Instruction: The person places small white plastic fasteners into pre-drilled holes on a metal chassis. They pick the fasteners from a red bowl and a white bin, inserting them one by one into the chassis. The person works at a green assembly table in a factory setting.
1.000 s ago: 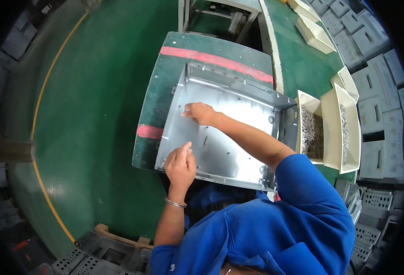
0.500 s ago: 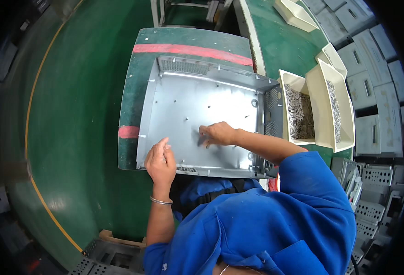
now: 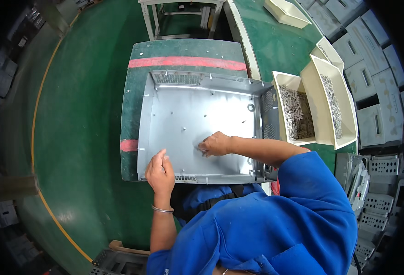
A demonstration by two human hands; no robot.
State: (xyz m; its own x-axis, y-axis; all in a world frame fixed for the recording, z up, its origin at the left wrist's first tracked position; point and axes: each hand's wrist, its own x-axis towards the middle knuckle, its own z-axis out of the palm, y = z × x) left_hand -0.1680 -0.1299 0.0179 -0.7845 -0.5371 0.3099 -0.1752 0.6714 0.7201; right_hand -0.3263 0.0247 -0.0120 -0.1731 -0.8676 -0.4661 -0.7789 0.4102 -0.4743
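A shallow grey metal case (image 3: 179, 151) lies open side up on a green board (image 3: 135, 82) with pink-red stripes. Over the floor of the case, my right hand (image 3: 215, 144) points its bunched fingers down, closed; whatever they pinch is hidden. My left hand (image 3: 160, 173), a metal bangle on its wrist, rests at the near left corner with its fingers loosely curled together. Something small and pale may show by its thumb, but I cannot make it out. Small studs (image 3: 184, 129) dot the case floor, and little white pieces (image 3: 147, 95) stick out along the walls.
Right of the case, a cream bin (image 3: 281, 107) holds many small greyish parts; another cream bin (image 3: 316, 87) beside it holds similar ones. A further cream tray (image 3: 287, 13) sits far back on the green bench (image 3: 252, 27). Perforated metal parts (image 3: 378, 201) are stacked at the right.
The view has shifted slightly, so the case and board appear lower. My right hand stays low over the case floor with its fingers drawn closer together. My left hand remains at the corner.
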